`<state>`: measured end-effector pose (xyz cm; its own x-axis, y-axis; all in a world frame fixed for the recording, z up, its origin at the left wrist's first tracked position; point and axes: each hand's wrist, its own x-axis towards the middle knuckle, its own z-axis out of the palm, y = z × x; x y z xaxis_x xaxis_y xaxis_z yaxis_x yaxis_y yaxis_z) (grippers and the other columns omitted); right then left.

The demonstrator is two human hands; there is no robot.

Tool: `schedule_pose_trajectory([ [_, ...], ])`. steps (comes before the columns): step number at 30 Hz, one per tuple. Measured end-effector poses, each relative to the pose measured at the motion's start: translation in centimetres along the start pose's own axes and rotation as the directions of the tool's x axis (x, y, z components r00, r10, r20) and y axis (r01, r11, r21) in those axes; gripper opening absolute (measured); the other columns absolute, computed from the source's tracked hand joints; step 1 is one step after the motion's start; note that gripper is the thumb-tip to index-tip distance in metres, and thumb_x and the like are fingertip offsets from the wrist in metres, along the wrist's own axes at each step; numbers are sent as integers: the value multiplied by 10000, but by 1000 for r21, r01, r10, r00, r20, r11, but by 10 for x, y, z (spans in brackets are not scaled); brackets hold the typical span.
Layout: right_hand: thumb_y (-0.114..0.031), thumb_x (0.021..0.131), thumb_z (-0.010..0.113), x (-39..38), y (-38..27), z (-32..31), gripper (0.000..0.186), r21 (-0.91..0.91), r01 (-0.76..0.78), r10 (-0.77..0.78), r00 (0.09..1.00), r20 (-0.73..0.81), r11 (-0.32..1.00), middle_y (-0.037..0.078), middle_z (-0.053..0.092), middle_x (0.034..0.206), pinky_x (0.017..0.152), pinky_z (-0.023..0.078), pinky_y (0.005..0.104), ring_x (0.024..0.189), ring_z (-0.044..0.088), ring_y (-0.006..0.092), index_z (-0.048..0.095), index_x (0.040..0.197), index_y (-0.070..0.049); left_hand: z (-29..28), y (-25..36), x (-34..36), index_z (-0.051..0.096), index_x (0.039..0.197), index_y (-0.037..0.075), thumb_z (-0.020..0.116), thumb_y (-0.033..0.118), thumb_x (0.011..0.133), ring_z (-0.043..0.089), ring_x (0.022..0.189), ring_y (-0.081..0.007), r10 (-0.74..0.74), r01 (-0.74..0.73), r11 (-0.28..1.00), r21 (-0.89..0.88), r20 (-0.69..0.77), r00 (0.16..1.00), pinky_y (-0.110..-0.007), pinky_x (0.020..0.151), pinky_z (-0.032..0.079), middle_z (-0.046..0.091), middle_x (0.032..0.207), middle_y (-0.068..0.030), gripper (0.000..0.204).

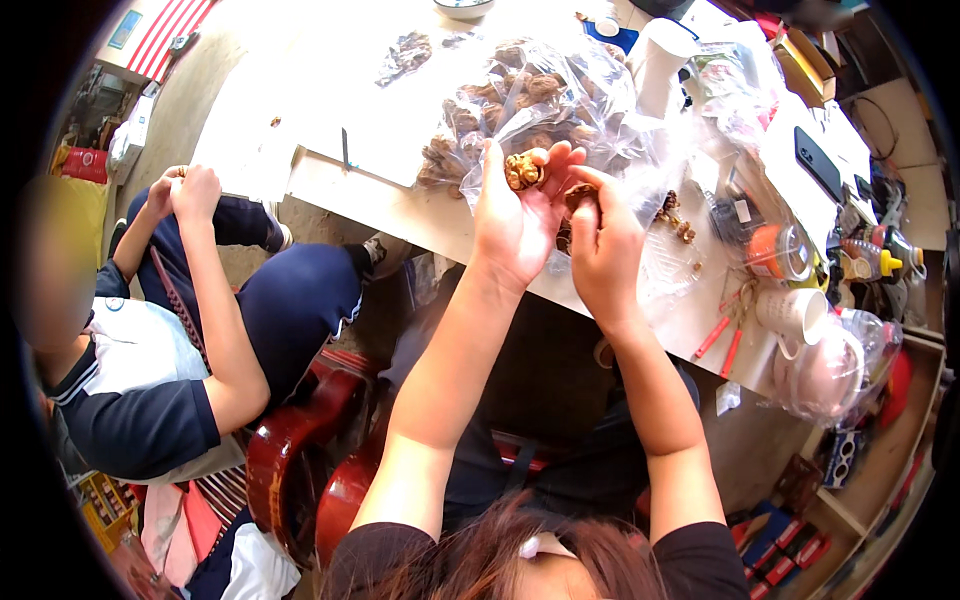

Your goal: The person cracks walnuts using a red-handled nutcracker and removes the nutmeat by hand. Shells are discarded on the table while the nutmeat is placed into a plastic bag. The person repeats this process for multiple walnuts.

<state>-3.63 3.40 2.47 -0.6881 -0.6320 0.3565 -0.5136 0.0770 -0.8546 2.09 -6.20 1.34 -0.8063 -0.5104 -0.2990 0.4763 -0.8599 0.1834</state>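
Palm up over the table's near edge, my left hand (515, 230) holds a walnut kernel (523, 171), pale golden and wrinkled, at the base of its fingers. Close beside it, my right hand (610, 250) is closed, thumb and fingers pinching a brown piece of walnut shell (578, 194). Just beyond both hands lies a clear plastic bag (600, 85) of whole walnuts (543, 87). Bits of walnut (678, 222) are scattered on the table to the right of my right hand. Nearby lies a red-handled hand tool (727, 335).
On the right of the white table (370, 205) are a white mug (795, 313), an orange jar (776, 252), a dark phone (818, 163) and a bagged pink object (828, 365). A white cylinder (662, 65) stands behind the walnuts. Another person (150, 400) sits at my left.
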Motion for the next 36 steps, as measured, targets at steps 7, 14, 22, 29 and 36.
schedule_pose_trajectory([
  [7,-17,747,639,11,10,0,426,-239,185,-217,969,-115,953,131,549,1070,791,458,368,883,556,261,582,1169,-10,-16,11,2,556,856,60,318,457,1022,555,742,-178,-15,-4,990,139,137,990,-308,715,486,566,764,-56,491],
  [14,-44,764,729,3,1,0,407,213,-73,48,992,118,974,33,538,844,607,405,226,681,482,90,606,1151,-40,10,1,-9,522,918,90,347,464,1017,522,675,-117,154,-115,908,403,-67,986,-244,607,460,536,752,-33,425],
  [22,-18,832,660,2,-2,0,302,285,-100,92,995,40,953,9,578,703,580,423,214,617,513,61,613,1130,-29,14,-5,-14,542,892,84,368,440,1021,462,641,-40,285,-262,640,722,93,954,-187,547,378,491,730,35,416],
  [29,-53,861,658,-1,4,2,315,463,-133,120,991,59,876,-15,532,648,538,370,199,578,464,42,549,1153,-10,15,-15,-10,499,792,97,432,288,1021,365,647,-21,363,-382,625,680,180,914,-193,553,319,428,721,64,306],
  [36,-71,885,638,0,4,-2,353,335,-174,138,982,129,926,-29,479,613,511,333,180,542,424,28,478,1194,-9,13,-14,-11,503,755,109,455,288,1003,384,607,-17,282,-299,695,654,134,950,-194,525,313,434,671,67,310],
])
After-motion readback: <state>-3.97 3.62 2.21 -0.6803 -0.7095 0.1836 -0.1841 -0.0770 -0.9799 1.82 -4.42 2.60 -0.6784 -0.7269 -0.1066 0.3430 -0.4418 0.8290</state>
